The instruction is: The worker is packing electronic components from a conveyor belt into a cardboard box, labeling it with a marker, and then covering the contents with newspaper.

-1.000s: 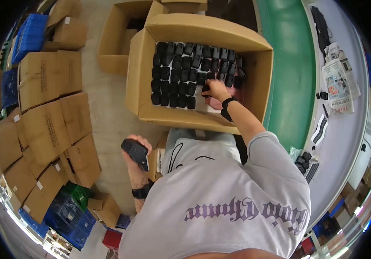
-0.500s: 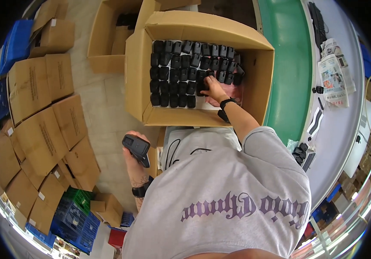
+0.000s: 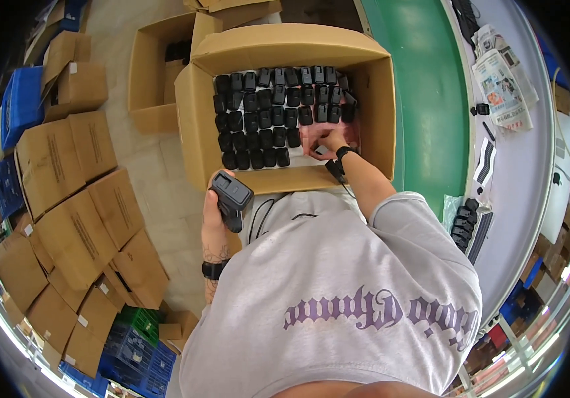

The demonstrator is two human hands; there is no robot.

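Observation:
My left hand (image 3: 214, 211) is closed around black plastic devices (image 3: 233, 191) in front of the box; the upper one is boxy with a rectangular recess, and another dark piece shows beneath. My right hand (image 3: 332, 142) reaches into an open cardboard box (image 3: 285, 180), over pink plastic sheeting (image 3: 348, 136). Its fingers are bent together near a small greyish patch; what they hold, if anything, I cannot make out. Rows of similar small black devices (image 3: 265, 119) stand upright in the box, left of and beyond this hand. By the box's near wall, a dark object (image 3: 335, 170) sits below my right wrist.
Another open carton (image 3: 152, 99) with dark items stands at the back left. Stacked cardboard boxes (image 3: 72, 205) and blue crates (image 3: 135, 351) line the left. On the right runs a green surface (image 3: 427, 119) beside a pale worktop (image 3: 500, 172) with newspaper (image 3: 502, 89) and black parts (image 3: 464, 224).
My right hand has drawn back from the black devices toward the box's near side, over the pink sheeting. My left hand has risen closer to the box, with the devices still in it.

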